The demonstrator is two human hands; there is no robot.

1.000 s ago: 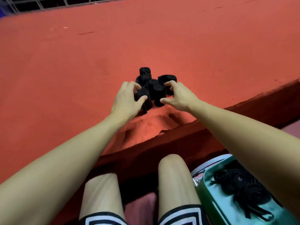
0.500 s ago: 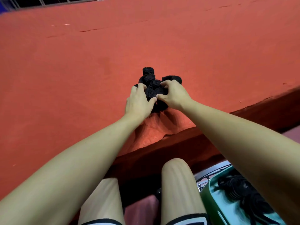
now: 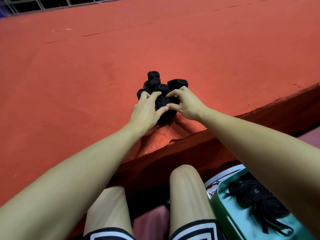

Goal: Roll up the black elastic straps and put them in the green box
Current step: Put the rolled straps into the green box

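Item: cluster of rolled black elastic straps [image 3: 161,87], standing on end on the red-covered worktop [image 3: 69,84]. About six rolls can be counted; the black-on-black surfaces merge, so the exact number is unclear. One roll [image 3: 153,75] stands farthest beyond the fingers, another [image 3: 178,83] just past the right fingertips.

Item: left hand [image 3: 147,110]. Fingers [image 3: 144,97] curled over the near-left side of the cluster, thumb pressed against the nearest roll [image 3: 162,103]. The lower part of that roll is hidden behind the hand.

Item: right hand [image 3: 186,103]. Fingers [image 3: 174,93] bent over the top of the same nearest roll, thumb on its near edge, thumb tip meeting the left thumb tip. The two hands enclose this roll between them; what lies beneath the palms cannot be seen.

Item: green box [image 3: 223,205], well behind the fingers, low beside the person's right knee. It is cut off by the lower picture edge and partly covered by the right forearm. Inside lie loose, tangled black straps [image 3: 256,201], blurred; their count cannot be made out.

Item: worktop cover, rumpled into folds just behind the wrists at the near edge.

Item: black shorts with white stripes [image 3: 194,231], cut off at the bottom edge.

Item: dark railing [image 3: 52,4] along the far top edge, only partly in view.
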